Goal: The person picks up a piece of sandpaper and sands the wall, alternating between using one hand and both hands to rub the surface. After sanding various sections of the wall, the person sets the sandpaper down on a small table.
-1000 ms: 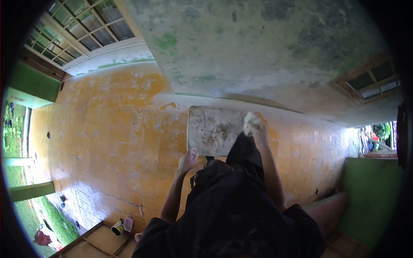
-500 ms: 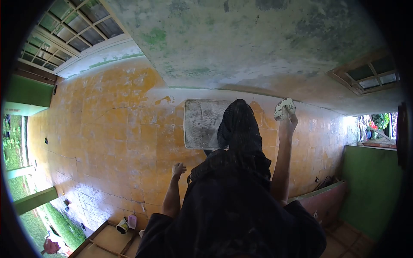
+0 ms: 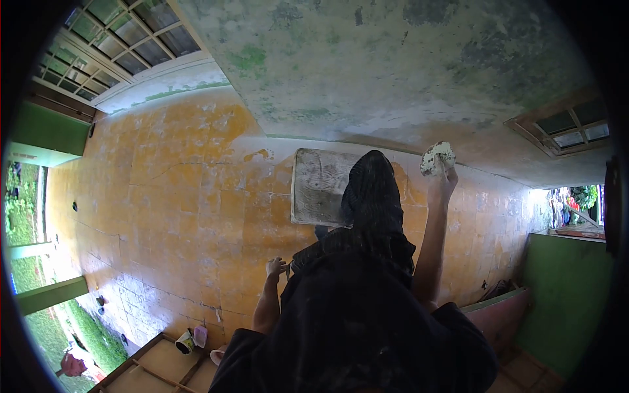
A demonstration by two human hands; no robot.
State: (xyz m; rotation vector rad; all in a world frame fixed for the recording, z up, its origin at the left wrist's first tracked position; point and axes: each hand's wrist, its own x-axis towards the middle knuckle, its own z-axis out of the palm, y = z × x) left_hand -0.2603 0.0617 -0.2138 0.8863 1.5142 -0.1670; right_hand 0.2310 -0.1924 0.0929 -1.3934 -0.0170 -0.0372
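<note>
Grey slab (image 3: 318,187) | dark-clothed knee (image 3: 374,180) overlapping | right hand (image 3: 443,181): whitish clump (image 3: 436,158)

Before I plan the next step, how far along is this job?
Looks done: the lump is up off the floor. In hand: the right hand holds it away from the board; the left hand looks empty. Left, probably: using the lump; I can't tell where, though the wall is patchy.

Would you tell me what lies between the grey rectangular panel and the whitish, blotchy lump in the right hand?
In the head view, a dark-clothed knee, partly covering the panel, then worn orange floor towards the lump.
</note>
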